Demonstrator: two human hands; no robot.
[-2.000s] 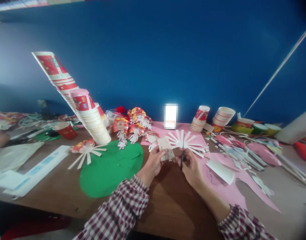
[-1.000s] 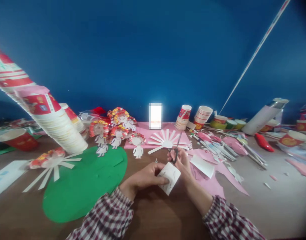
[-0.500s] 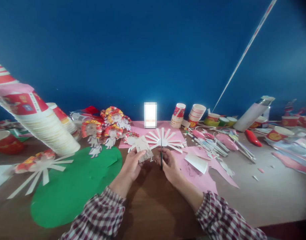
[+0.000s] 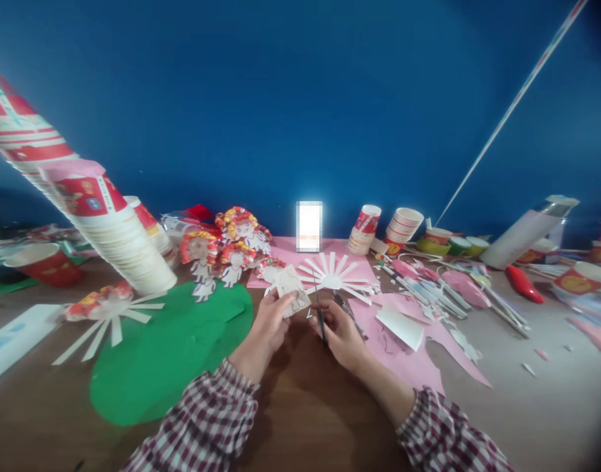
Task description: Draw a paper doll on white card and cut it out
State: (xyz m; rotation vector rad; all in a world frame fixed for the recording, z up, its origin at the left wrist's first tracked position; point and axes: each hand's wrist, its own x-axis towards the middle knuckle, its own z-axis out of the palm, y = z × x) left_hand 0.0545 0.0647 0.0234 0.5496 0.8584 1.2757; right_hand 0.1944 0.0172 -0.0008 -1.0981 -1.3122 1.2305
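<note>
My left hand [image 4: 271,322] pinches a small piece of pale paper [image 4: 291,293] with a dark outline drawn on it. Thumb on top, it keeps the piece raised above the brown table. In my right hand [image 4: 343,334] is a pair of scissors [image 4: 320,318], blades pointing up and away from me, just right of the paper. Blades and paper look slightly apart. Beyond the hands lies a white paper cup cut into spread strips [image 4: 332,275], on a pink sheet [image 4: 362,262].
Left of my hands lies a green paper shape [image 4: 172,354]. Behind it stand several paper figures with red and yellow manes [image 4: 200,249]. Tall stacked cups [image 4: 128,246] lean at far left. Pens [image 4: 423,282], pink scraps [image 4: 403,360] and a red pen-like object [image 4: 525,284] lie right.
The view has shifted, so the table things sit further right. The scissors have tilted to the left, while the pale paper stays in my left hand.
</note>
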